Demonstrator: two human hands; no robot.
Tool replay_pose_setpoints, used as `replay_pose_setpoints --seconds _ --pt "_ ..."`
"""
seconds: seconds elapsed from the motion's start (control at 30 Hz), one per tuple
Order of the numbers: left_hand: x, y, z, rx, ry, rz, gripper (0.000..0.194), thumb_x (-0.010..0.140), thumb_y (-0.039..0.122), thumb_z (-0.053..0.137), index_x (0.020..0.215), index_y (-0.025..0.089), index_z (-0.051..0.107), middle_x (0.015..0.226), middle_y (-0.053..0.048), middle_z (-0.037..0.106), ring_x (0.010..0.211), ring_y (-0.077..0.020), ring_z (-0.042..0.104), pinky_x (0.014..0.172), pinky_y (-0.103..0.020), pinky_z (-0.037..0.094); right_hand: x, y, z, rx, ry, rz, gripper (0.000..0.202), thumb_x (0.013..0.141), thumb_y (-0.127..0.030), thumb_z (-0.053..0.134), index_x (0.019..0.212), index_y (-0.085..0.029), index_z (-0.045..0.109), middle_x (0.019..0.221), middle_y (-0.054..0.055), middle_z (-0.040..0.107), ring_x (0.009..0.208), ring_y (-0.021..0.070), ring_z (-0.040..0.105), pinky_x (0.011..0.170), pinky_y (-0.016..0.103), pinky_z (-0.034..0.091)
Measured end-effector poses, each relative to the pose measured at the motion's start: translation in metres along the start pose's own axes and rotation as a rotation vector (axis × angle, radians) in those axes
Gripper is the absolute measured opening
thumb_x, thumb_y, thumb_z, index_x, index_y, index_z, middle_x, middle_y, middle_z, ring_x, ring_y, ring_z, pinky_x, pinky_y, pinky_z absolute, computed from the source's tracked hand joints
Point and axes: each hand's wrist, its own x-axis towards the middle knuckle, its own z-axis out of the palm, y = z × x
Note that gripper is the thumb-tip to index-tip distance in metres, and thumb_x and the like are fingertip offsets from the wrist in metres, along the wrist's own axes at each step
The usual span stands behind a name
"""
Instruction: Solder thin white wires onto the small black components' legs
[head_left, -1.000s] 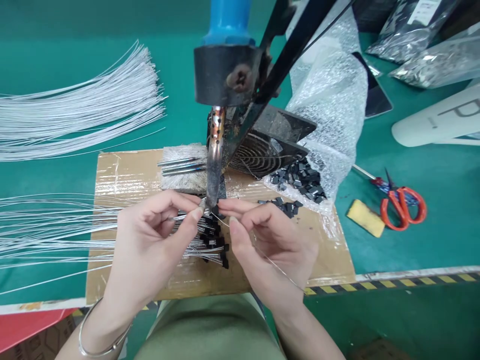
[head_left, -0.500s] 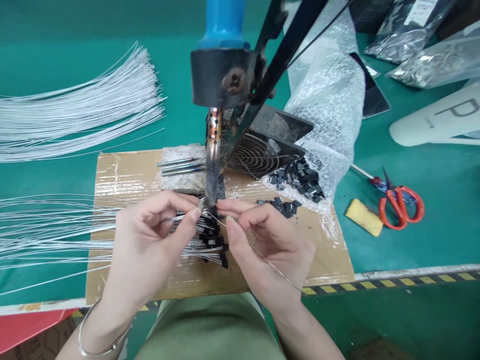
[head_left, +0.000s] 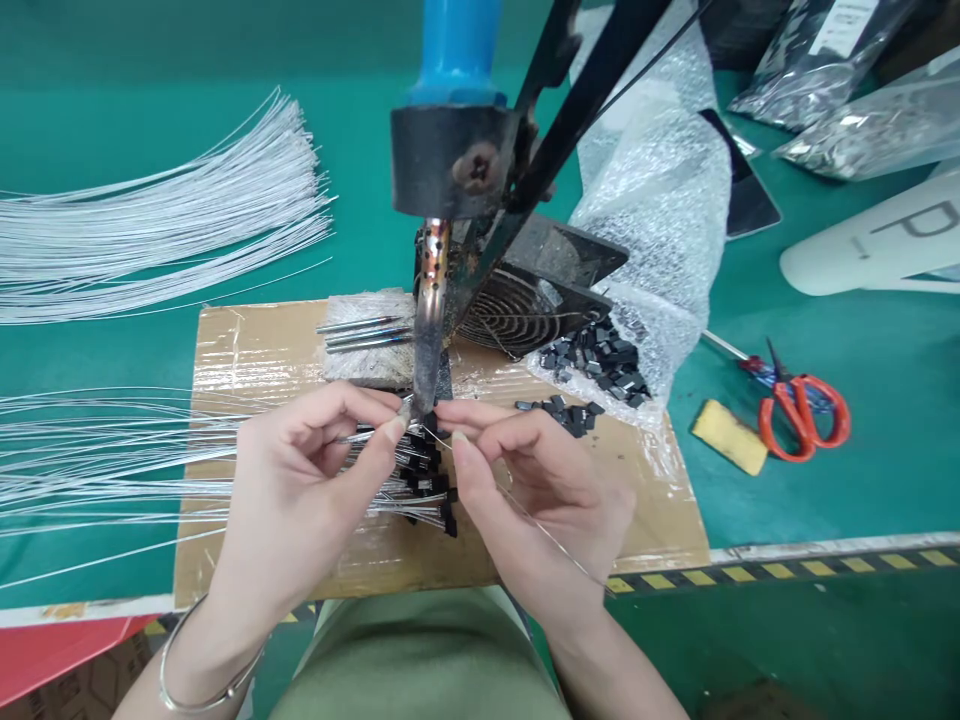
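Observation:
A soldering iron (head_left: 433, 280) with a blue handle is clamped upright, its tip pointing down between my hands. My left hand (head_left: 315, 480) is closed in a pinch just left of the tip, on the end of what looks like a white wire, mostly hidden by the fingers. My right hand (head_left: 540, 480) pinches a thin strand of solder wire (head_left: 551, 537), whose end reaches toward the iron's tip. Beneath the hands lie several wires with black connectors (head_left: 431, 485) on their ends, partly covered by my left hand.
A cardboard sheet (head_left: 637, 510) covers the bench. Behind the iron stands a small fan (head_left: 517, 305), beside loose black connectors (head_left: 596, 360) on bubble wrap (head_left: 652, 200). White wires (head_left: 247, 210) lie at left; orange-handled scissors (head_left: 802, 415) and a yellow sponge (head_left: 729, 436) at right.
Both hands keep the same pinch at the iron's tip. The whole view has shifted very slightly; nothing else has visibly moved.

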Motion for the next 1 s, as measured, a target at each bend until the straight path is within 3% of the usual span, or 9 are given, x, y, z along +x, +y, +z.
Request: replay_pose_setpoints --seconds 0.6,1.0 --pt "-0.0002 -0.0015 -0.0020 -0.002 -0.019 -0.006 0.010 0.082 0.013 0.079 0.075 0.020 0.079 0.085 -0.002 0.080 0.067 -0.0119 0.068 0.059 -0.019 0.054 0.0005 -0.0008 0.0004 -0.018 0.001 -0.014 0.020 0.093 -0.010 0.071 0.082 -0.024 0.063 0.107 0.005 0.083 0.107 0.0216 0.080 0.096 0.036 0.064" --pt "-0.0005 -0.0021 -0.0003 0.016 -0.029 0.009 0.011 0.083 0.014 0.078 0.075 0.021 0.078 0.085 0.000 0.080 0.064 -0.0096 0.063 0.057 -0.019 0.047 0.0000 0.0000 0.0016 -0.026 0.031 -0.027 0.019 0.093 -0.010 0.072 0.082 -0.024 0.065 0.107 0.004 0.083 0.104 0.0201 0.080 0.095 0.035 0.064"
